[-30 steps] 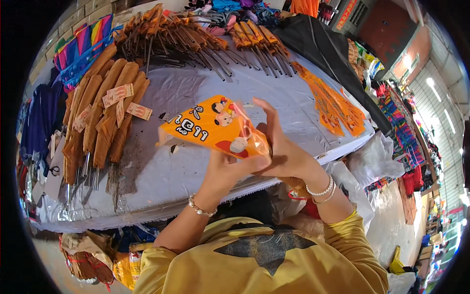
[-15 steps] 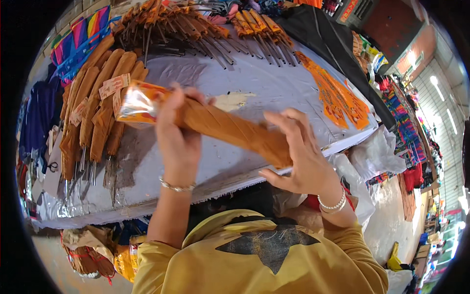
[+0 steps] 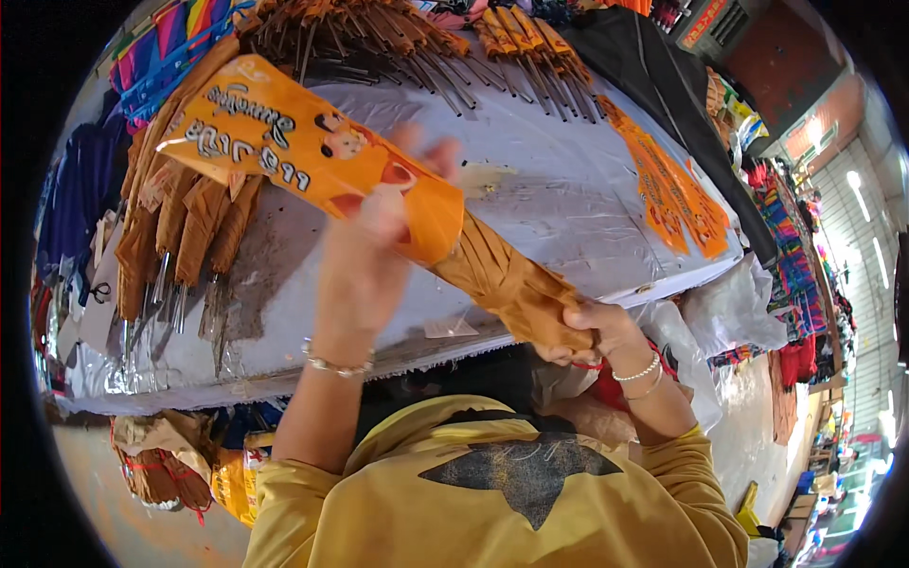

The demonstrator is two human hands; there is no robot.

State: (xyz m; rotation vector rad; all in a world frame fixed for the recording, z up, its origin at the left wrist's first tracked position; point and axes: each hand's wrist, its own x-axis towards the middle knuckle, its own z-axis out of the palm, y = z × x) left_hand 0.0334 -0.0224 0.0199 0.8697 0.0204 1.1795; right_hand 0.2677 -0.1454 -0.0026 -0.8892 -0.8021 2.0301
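Observation:
My left hand [image 3: 369,260] grips an orange printed plastic sleeve [image 3: 294,151] that reaches up and to the left over the table. The sleeve covers the upper part of a folded brown-orange umbrella [image 3: 511,289]. My right hand [image 3: 592,331] is closed around the umbrella's lower end, near the table's front edge. The umbrella lies slanted from upper left to lower right between the two hands. Both wrists wear bead bracelets.
A silver-covered table [image 3: 559,199] carries a row of folded brown umbrellas [image 3: 180,227] at the left, more umbrellas [image 3: 398,38] along the back, and flat orange sleeves [image 3: 672,194] at the right. Bundles lie on the floor [image 3: 161,459] at the lower left. White bags hang at the right.
The sleeve has slid further up the umbrella toward the upper left, exposing more folded fabric. My right hand has dropped to the umbrella's lower end near the table edge.

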